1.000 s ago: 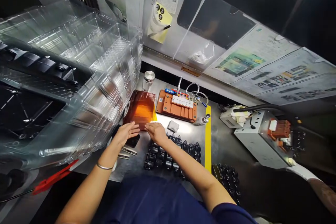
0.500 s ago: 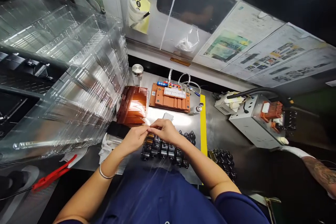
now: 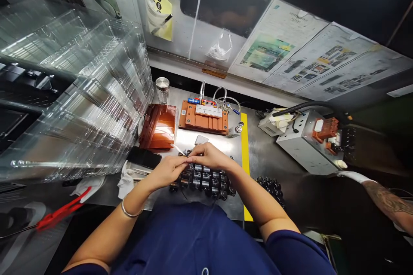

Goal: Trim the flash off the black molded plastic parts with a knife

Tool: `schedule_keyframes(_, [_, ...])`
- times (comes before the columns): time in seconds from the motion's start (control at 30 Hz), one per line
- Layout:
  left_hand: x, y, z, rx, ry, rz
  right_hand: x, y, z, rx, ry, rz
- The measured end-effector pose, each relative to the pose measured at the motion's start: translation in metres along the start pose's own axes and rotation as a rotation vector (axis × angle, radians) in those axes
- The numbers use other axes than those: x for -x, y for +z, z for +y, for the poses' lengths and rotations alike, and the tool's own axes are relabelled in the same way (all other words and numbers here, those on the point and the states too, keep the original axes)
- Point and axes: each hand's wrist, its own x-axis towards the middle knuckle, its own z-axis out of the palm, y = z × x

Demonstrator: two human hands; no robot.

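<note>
My left hand and my right hand meet over the bench, fingers pinched and fingertips together. Whatever they pinch is too small or hidden to name. A thin white stick-like piece slants up and left from the fingertips; whether a hand holds it I cannot tell. Below my hands lie several black moulded parts in rows, partly covered by my right hand. Just beyond my fingers is a small light-grey block.
Behind stand an orange fixture and a transparent amber box. Stacked clear trays tower on the left, near a dark phone-like slab. Yellow tape crosses the bench. At right, a co-worker's gloved hand touches a grey machine.
The view has shifted slightly, so the bench appears further left. My hands stay pinched together, a little further right over the black parts. The white stick now shows clearly beside the fingertips.
</note>
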Motion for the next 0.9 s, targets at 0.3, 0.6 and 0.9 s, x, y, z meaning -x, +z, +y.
schedule_keyframes(0.3, [0.002,0.006,0.015,0.053,-0.023,0.041,0.006,-0.005,-0.004,-0.032,0.021,-0.010])
schedule_keyframes(0.6, [-0.008,-0.008,-0.045,0.527,-0.591,0.544,0.017,-0.027,0.049,-0.396,0.357,0.658])
schedule_keyframes(0.9, [-0.036,-0.028,-0.120,0.240,-0.873,0.670,0.080,-0.067,0.082,-0.079,0.284,0.954])
